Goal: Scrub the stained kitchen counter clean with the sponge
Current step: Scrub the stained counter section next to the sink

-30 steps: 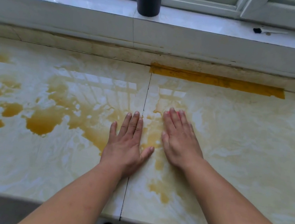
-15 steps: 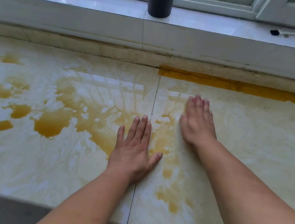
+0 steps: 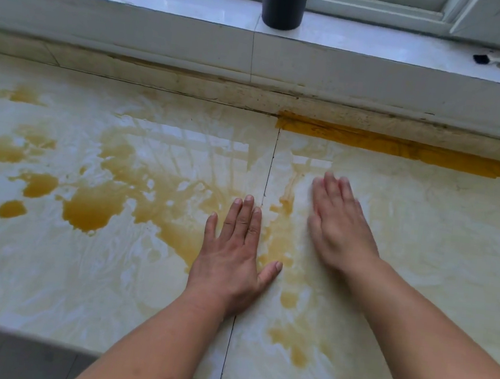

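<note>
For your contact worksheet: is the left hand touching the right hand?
Apart. The head view shows a strip of stained counter plainly visible between the left hand and the blurred right hand.

Blurred and cropped parts

The right hand [image 3: 339,227] is motion-blurred beside the counter seam [image 3: 266,185]; the dark cylinder [image 3: 284,1] beyond it is cut off.

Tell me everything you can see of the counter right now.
The counter is pale glossy marble-look stone, split by a thin seam. Amber puddles and smears cover its left half and middle; the right looks paler. A yellow strip lines its back edge at right. The left hand and right hand lie flat on it. No sponge shows.
</note>
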`<state>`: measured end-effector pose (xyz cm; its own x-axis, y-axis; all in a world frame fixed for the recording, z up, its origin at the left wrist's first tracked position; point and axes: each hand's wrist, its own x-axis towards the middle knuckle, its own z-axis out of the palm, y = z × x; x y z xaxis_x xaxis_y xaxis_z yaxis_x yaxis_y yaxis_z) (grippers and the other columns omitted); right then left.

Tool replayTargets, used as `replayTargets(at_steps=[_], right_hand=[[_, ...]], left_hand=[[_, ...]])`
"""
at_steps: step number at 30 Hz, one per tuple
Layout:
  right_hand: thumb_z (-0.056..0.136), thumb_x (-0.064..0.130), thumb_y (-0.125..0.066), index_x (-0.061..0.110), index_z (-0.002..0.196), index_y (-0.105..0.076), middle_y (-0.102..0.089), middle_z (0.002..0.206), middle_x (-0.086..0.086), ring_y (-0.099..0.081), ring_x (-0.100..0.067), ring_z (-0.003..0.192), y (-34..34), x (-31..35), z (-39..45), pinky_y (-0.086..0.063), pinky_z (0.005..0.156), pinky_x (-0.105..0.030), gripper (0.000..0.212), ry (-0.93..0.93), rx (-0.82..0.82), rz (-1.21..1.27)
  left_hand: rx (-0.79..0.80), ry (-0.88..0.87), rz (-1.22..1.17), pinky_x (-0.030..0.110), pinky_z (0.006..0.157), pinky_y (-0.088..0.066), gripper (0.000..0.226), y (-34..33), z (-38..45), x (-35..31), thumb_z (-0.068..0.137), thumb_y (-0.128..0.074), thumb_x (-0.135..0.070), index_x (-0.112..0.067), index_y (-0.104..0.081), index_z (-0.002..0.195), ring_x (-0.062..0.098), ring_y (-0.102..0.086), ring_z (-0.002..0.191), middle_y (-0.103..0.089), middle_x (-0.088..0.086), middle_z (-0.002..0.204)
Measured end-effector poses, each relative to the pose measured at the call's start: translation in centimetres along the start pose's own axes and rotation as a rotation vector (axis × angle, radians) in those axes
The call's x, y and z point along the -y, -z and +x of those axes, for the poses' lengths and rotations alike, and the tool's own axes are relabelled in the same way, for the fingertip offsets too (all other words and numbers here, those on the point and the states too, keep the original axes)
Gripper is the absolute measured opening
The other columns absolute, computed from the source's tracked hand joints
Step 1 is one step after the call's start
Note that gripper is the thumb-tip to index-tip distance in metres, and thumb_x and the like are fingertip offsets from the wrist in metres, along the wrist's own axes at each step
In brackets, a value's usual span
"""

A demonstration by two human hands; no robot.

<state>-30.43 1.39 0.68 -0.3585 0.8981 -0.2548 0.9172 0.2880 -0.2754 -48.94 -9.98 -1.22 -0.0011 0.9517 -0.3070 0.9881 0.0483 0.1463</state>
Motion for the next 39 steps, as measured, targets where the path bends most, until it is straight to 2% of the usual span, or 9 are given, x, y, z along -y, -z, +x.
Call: replayTargets(at_steps=[4, 9, 15, 21, 28, 31, 33, 36, 39], right_hand=[[0.105, 0.038, -0.025, 0.023, 0.161, 0.005, 0.017, 0.168, 0.003, 0.020, -0.019, 0.153, 0.0, 2.8, 4.7, 0.006, 0.125, -0.040, 0.066, -0.042, -0.022, 0.054], [0.105, 0.039, -0.026, 0.028, 0.161, 0.006, 0.019, 0.167, 0.010, 0.024, -0.013, 0.151, -0.9, 2.7, 0.8, 0.008, 0.124, -0.037, 0.064, 0.180, 0.006, -0.024], [0.105, 0.046, -0.022, 0.032, 0.160, 0.008, 0.023, 0.165, 0.012, 0.028, -0.013, 0.150, -1.2, 3.1, 1.0, 0.009, 0.124, -0.039, 0.064, 0.167, 0.015, -0.057], [0.106, 0.040, -0.025, 0.034, 0.161, 0.001, 0.013, 0.167, 0.015, 0.023, -0.010, 0.152, -2.1, 1.9, -3.3, 0.003, 0.125, -0.037, 0.061, 0.289, -0.002, -0.053], [0.104, 0.047, -0.022, 0.040, 0.159, 0.006, 0.006, 0.169, 0.010, 0.015, -0.014, 0.154, -1.9, 2.1, -3.9, 0.000, 0.126, -0.043, 0.062, 0.222, -0.005, -0.058], [0.107, 0.043, -0.018, 0.038, 0.159, 0.007, 0.016, 0.167, 0.014, 0.024, -0.008, 0.151, -2.0, 1.4, -3.7, 0.007, 0.125, -0.037, 0.058, 0.254, -0.010, -0.068], [0.107, 0.042, -0.016, 0.038, 0.159, 0.007, 0.021, 0.164, 0.018, 0.027, -0.005, 0.149, -1.8, -0.4, -4.0, 0.008, 0.124, -0.036, 0.057, 0.203, -0.028, -0.051], [0.102, 0.045, -0.009, 0.039, 0.158, 0.005, 0.021, 0.163, 0.020, 0.027, -0.003, 0.148, -1.1, -4.1, -4.7, 0.007, 0.125, -0.037, 0.059, -0.021, -0.096, -0.005], [0.100, 0.042, -0.008, 0.033, 0.161, -0.001, 0.016, 0.166, 0.015, 0.022, -0.006, 0.151, -1.0, -4.8, -5.0, 0.009, 0.124, -0.034, 0.061, -0.215, -0.152, 0.052]], left_hand=[[0.002, 0.010, 0.010, 0.055, 0.125, 0.012, 0.096, 0.0, 0.2, 0.0, 0.097, -0.009, -0.077, -0.013, 0.030, 0.157, 0.018, 0.045, 0.146, 0.047, 0.003, 0.160], [-0.014, 0.011, 0.019, 0.056, 0.125, 0.012, 0.097, -0.2, 0.3, 0.0, 0.095, -0.008, -0.078, -0.013, 0.027, 0.158, 0.018, 0.042, 0.148, 0.044, 0.004, 0.162], [-0.007, 0.012, 0.012, 0.055, 0.125, 0.013, 0.097, -0.1, 0.2, -0.1, 0.096, -0.010, -0.078, -0.014, 0.028, 0.158, 0.016, 0.043, 0.147, 0.044, 0.002, 0.162], [-0.002, 0.018, 0.043, 0.055, 0.126, 0.012, 0.097, -0.2, 0.1, 0.0, 0.093, -0.006, -0.078, -0.015, 0.030, 0.157, 0.016, 0.044, 0.147, 0.047, 0.001, 0.160], [-0.023, 0.015, 0.041, 0.054, 0.126, 0.012, 0.096, -0.3, 0.0, -0.1, 0.092, -0.004, -0.078, -0.016, 0.030, 0.157, 0.015, 0.044, 0.147, 0.047, 0.000, 0.160], [-0.027, 0.009, 0.031, 0.053, 0.126, 0.013, 0.096, -0.2, -0.1, -0.1, 0.090, -0.002, -0.078, -0.017, 0.031, 0.156, 0.015, 0.044, 0.147, 0.047, -0.001, 0.160], [-0.024, 0.009, 0.029, 0.053, 0.126, 0.013, 0.096, -0.1, -0.1, 0.0, 0.093, -0.004, -0.078, -0.016, 0.035, 0.155, 0.015, 0.046, 0.145, 0.050, -0.001, 0.158], [-0.033, 0.000, 0.021, 0.054, 0.126, 0.013, 0.095, 0.1, 0.0, -0.1, 0.095, -0.005, -0.077, -0.015, 0.037, 0.153, 0.016, 0.047, 0.144, 0.053, -0.001, 0.156], [-0.075, -0.010, -0.019, 0.054, 0.125, 0.011, 0.095, -0.6, 0.0, 0.1, 0.092, 0.005, -0.078, -0.014, 0.028, 0.157, 0.017, 0.041, 0.149, 0.045, -0.001, 0.162]])
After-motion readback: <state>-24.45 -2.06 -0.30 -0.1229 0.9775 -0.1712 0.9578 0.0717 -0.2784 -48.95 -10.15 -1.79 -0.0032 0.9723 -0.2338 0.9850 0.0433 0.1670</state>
